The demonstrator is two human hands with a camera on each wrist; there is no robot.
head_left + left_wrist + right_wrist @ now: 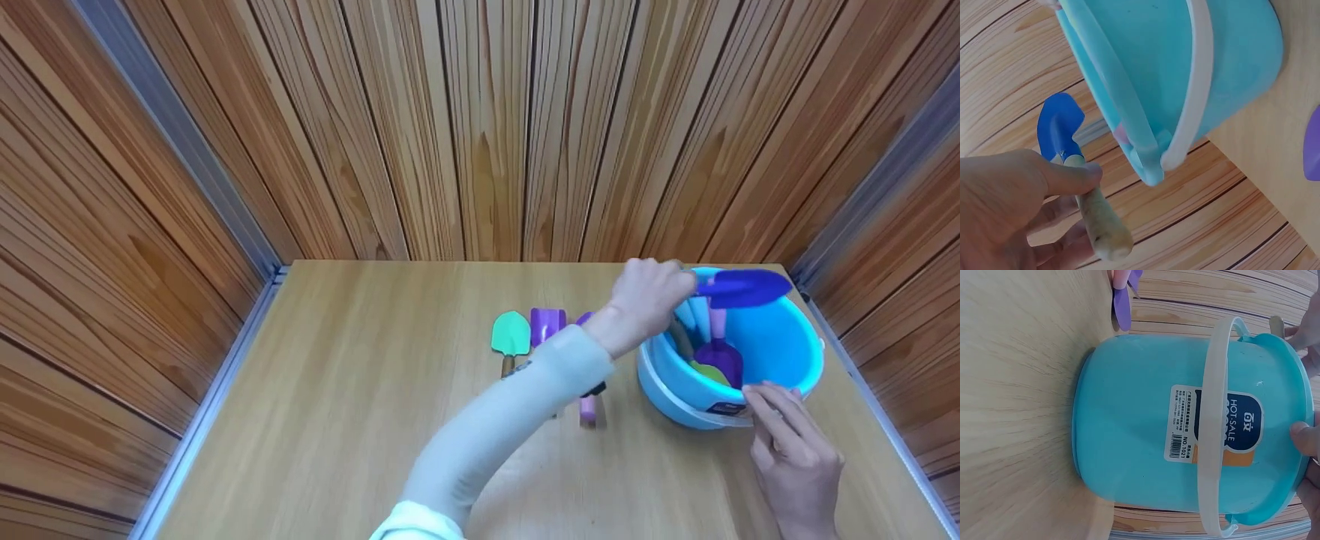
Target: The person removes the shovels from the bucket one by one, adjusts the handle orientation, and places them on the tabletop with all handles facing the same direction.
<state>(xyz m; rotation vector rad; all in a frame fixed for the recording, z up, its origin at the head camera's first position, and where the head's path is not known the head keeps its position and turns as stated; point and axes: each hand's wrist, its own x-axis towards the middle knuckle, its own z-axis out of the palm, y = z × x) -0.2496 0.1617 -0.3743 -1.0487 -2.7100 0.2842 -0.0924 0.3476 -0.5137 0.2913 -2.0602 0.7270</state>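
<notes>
A: What is held by the left hand [646, 294]?

B: A blue trowel [744, 288] is gripped by its wooden handle, the fingers and thumb curled round it. The blade is held level above the open top of the turquoise bucket [780, 341], which stands on the counter [360, 420] near its right edge.

A: And the right hand [796, 457]?

B: Its fingertips are laid on the near rim of the bucket, beside the label; the fingers are only lightly bent and nothing is clasped.

A: What is seen inside the bucket?

B: A purple scoop [718, 358] and something yellow-green [709, 372] are seen at the bottom.

A: What is left on the counter?

B: A green trowel [511, 336] and a purple tool [547, 324] are laid just left of the bucket, partly hidden by the sleeve [510, 420].
</notes>
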